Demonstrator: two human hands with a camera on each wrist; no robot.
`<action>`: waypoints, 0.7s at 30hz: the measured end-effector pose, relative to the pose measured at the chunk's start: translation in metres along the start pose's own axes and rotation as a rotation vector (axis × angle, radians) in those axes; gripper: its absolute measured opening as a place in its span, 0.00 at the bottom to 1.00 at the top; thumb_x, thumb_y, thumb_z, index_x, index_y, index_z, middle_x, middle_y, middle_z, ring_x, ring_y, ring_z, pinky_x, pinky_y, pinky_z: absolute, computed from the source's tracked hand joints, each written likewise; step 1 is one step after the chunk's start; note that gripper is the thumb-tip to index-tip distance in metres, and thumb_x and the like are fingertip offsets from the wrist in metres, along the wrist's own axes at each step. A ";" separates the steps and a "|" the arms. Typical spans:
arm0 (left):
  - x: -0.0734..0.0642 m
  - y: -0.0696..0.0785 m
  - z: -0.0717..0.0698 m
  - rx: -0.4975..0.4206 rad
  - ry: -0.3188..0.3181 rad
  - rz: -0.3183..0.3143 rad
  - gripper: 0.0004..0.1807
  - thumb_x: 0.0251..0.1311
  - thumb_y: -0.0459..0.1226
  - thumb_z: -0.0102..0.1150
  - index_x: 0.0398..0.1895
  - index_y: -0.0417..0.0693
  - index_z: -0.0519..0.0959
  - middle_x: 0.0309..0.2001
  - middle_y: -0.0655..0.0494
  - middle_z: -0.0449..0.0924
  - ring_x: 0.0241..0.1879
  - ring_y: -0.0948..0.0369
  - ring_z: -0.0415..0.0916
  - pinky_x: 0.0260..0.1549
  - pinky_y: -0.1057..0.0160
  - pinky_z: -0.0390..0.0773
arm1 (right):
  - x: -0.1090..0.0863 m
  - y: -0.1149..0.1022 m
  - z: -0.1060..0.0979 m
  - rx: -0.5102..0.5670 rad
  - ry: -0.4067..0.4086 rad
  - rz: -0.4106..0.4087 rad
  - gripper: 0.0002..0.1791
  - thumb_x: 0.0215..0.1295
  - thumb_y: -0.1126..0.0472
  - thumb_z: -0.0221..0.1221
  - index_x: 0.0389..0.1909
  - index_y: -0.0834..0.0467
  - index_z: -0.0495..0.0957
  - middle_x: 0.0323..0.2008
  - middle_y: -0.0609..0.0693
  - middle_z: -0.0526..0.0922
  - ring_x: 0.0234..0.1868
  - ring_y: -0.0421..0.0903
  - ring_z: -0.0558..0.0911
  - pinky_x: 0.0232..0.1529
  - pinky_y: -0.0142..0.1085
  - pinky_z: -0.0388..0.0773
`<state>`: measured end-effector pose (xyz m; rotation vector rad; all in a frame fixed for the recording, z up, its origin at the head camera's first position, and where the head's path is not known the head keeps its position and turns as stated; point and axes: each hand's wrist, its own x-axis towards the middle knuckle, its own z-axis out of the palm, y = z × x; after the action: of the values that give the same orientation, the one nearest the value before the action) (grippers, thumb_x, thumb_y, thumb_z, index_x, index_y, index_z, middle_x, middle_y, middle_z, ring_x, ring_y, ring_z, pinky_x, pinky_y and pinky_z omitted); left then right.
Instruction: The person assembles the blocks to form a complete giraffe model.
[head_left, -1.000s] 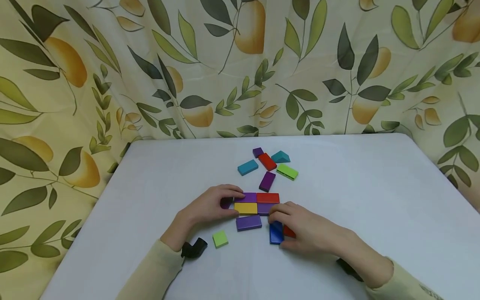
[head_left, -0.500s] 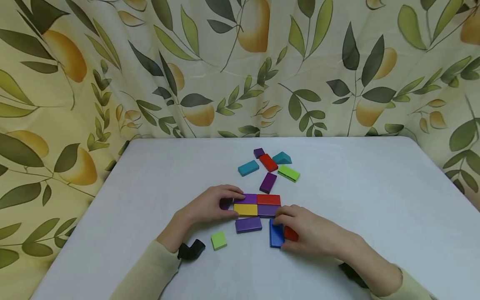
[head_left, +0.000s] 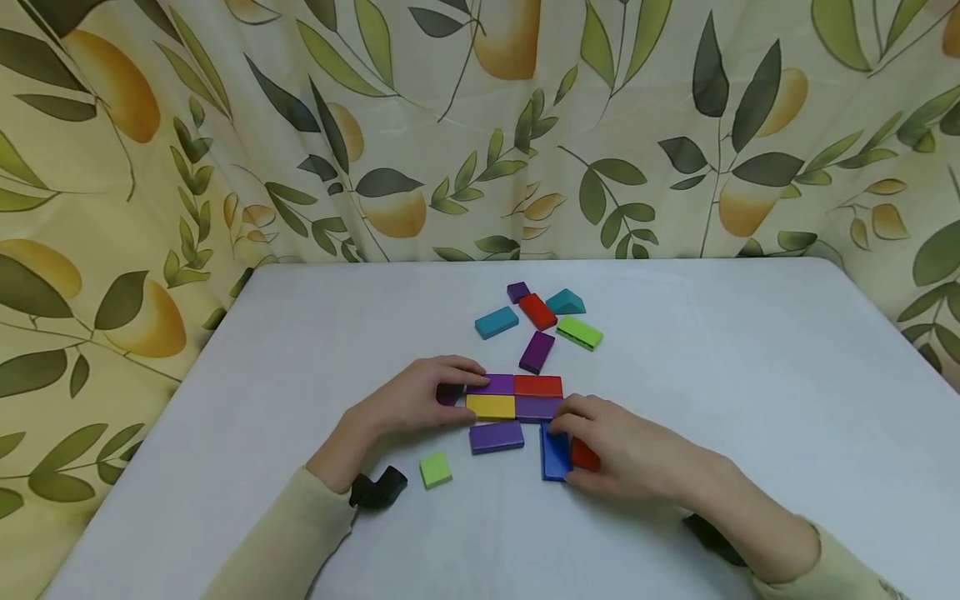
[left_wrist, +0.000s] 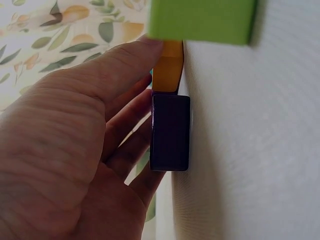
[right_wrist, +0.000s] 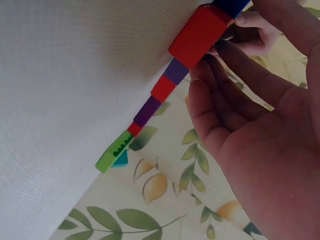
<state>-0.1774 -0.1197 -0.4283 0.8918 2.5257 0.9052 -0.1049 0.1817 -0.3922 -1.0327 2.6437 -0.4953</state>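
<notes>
In the head view, a block group has a purple block (head_left: pixel 492 384) and a red block (head_left: pixel 537 386) behind a yellow block (head_left: pixel 491 407) and a second purple block (head_left: pixel 537 408). My left hand (head_left: pixel 408 398) curves around its left end, thumb at the yellow block, fingertips at the purple one. A dark purple block (left_wrist: pixel 170 133) lies between thumb and fingers. My right hand (head_left: pixel 626 450) holds a blue block (head_left: pixel 555 454) and a red block (right_wrist: pixel 199 36) side by side, fingers at the far end, thumb at the near end. A loose purple block (head_left: pixel 497 437) lies in front of the group.
Behind the group lie a dark purple block (head_left: pixel 537 352), a red block (head_left: pixel 537 311), a teal block (head_left: pixel 497 322), a teal triangular block (head_left: pixel 566 302), a green block (head_left: pixel 580 332) and a small purple block (head_left: pixel 517 292). A green square block (head_left: pixel 436 470) is nearer, left.
My right fingers have shifted slightly right, uncovering more of the blue block and the purple block's right end. My left hand keeps its place at the group. The head view has tilted a little.
</notes>
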 end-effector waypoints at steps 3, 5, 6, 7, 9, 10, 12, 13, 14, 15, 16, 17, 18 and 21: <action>0.000 0.000 -0.001 0.002 0.003 0.011 0.27 0.61 0.41 0.71 0.65 0.55 0.80 0.67 0.58 0.71 0.69 0.57 0.63 0.64 0.53 0.70 | 0.000 0.000 0.000 -0.006 0.006 0.007 0.26 0.60 0.52 0.72 0.57 0.56 0.79 0.57 0.51 0.76 0.58 0.51 0.76 0.53 0.44 0.81; 0.000 0.001 -0.002 -0.004 0.003 0.017 0.27 0.61 0.41 0.71 0.65 0.54 0.80 0.67 0.58 0.72 0.69 0.56 0.63 0.64 0.52 0.70 | 0.000 0.000 -0.001 -0.018 0.012 0.011 0.27 0.59 0.52 0.73 0.58 0.57 0.79 0.56 0.51 0.76 0.57 0.50 0.77 0.53 0.43 0.81; -0.001 0.001 -0.001 -0.005 0.003 0.017 0.27 0.61 0.41 0.71 0.65 0.54 0.80 0.67 0.58 0.72 0.69 0.56 0.63 0.64 0.52 0.70 | 0.000 -0.001 -0.001 -0.024 0.015 0.012 0.28 0.59 0.52 0.73 0.58 0.58 0.78 0.55 0.51 0.76 0.56 0.49 0.77 0.52 0.42 0.82; -0.001 0.001 -0.002 -0.009 0.004 0.019 0.27 0.61 0.41 0.71 0.65 0.54 0.80 0.67 0.57 0.72 0.69 0.56 0.64 0.64 0.52 0.70 | 0.000 0.000 -0.001 -0.030 0.019 0.014 0.29 0.59 0.52 0.73 0.59 0.58 0.78 0.54 0.51 0.76 0.55 0.48 0.77 0.52 0.42 0.82; -0.001 0.001 -0.002 -0.014 0.005 0.022 0.27 0.61 0.41 0.71 0.65 0.54 0.80 0.67 0.57 0.72 0.69 0.56 0.64 0.65 0.51 0.69 | 0.000 0.000 -0.002 -0.044 0.030 0.019 0.32 0.58 0.51 0.73 0.60 0.59 0.77 0.53 0.51 0.77 0.53 0.46 0.77 0.51 0.40 0.82; -0.001 0.001 -0.002 -0.015 0.005 0.023 0.27 0.61 0.41 0.71 0.65 0.53 0.80 0.67 0.57 0.72 0.69 0.56 0.64 0.65 0.51 0.69 | 0.000 0.000 -0.002 -0.050 0.038 0.025 0.33 0.58 0.50 0.73 0.61 0.60 0.76 0.53 0.51 0.77 0.53 0.46 0.77 0.51 0.40 0.82; -0.001 0.001 -0.002 -0.017 0.005 0.027 0.27 0.61 0.41 0.71 0.65 0.53 0.80 0.66 0.57 0.72 0.69 0.56 0.64 0.65 0.51 0.69 | -0.001 0.000 -0.003 -0.057 0.057 0.040 0.35 0.57 0.49 0.74 0.62 0.61 0.75 0.54 0.51 0.76 0.54 0.47 0.76 0.52 0.40 0.82; -0.001 0.002 -0.002 -0.020 0.005 0.031 0.27 0.61 0.41 0.71 0.65 0.53 0.80 0.67 0.57 0.72 0.69 0.55 0.64 0.64 0.51 0.69 | -0.001 0.000 -0.003 -0.058 0.064 0.049 0.37 0.57 0.48 0.74 0.63 0.61 0.74 0.55 0.52 0.76 0.55 0.47 0.76 0.52 0.41 0.81; 0.000 0.001 -0.002 -0.020 0.005 0.033 0.27 0.61 0.41 0.71 0.65 0.53 0.80 0.66 0.57 0.72 0.68 0.55 0.64 0.64 0.51 0.70 | -0.001 0.001 -0.004 -0.054 0.066 0.059 0.38 0.57 0.47 0.74 0.64 0.61 0.74 0.56 0.52 0.75 0.57 0.48 0.75 0.53 0.42 0.81; 0.000 0.001 -0.002 -0.019 0.005 0.034 0.27 0.61 0.41 0.71 0.65 0.53 0.80 0.66 0.56 0.72 0.68 0.55 0.64 0.64 0.51 0.69 | -0.001 0.001 -0.004 -0.047 0.066 0.066 0.40 0.57 0.45 0.74 0.65 0.60 0.73 0.58 0.53 0.75 0.59 0.50 0.75 0.54 0.43 0.80; 0.000 0.001 -0.002 -0.022 0.004 0.033 0.27 0.61 0.41 0.71 0.65 0.53 0.80 0.66 0.56 0.72 0.68 0.55 0.64 0.64 0.51 0.70 | -0.001 0.002 -0.005 -0.036 0.060 0.074 0.41 0.57 0.44 0.73 0.67 0.60 0.72 0.61 0.54 0.74 0.61 0.52 0.74 0.55 0.45 0.80; 0.000 0.001 -0.002 -0.024 0.005 0.033 0.27 0.61 0.41 0.71 0.65 0.53 0.80 0.66 0.56 0.72 0.68 0.55 0.64 0.64 0.51 0.70 | -0.001 0.003 -0.005 -0.026 0.052 0.077 0.42 0.57 0.42 0.72 0.68 0.60 0.71 0.64 0.55 0.72 0.64 0.53 0.72 0.57 0.46 0.79; 0.000 0.001 -0.002 -0.025 0.005 0.032 0.27 0.61 0.41 0.71 0.65 0.53 0.80 0.66 0.56 0.72 0.68 0.55 0.64 0.64 0.50 0.70 | -0.001 0.003 -0.005 -0.019 0.042 0.074 0.44 0.58 0.41 0.71 0.69 0.59 0.70 0.67 0.55 0.70 0.66 0.55 0.70 0.58 0.48 0.77; 0.000 0.001 -0.002 -0.020 0.006 0.032 0.27 0.61 0.41 0.71 0.65 0.53 0.80 0.66 0.56 0.72 0.68 0.55 0.64 0.64 0.50 0.70 | 0.002 0.005 -0.005 -0.002 0.015 0.055 0.45 0.60 0.39 0.69 0.72 0.58 0.68 0.73 0.55 0.64 0.71 0.57 0.66 0.61 0.51 0.74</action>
<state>-0.1777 -0.1203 -0.4260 0.9276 2.5098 0.9432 -0.1108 0.1852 -0.3898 -0.9576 2.6788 -0.4903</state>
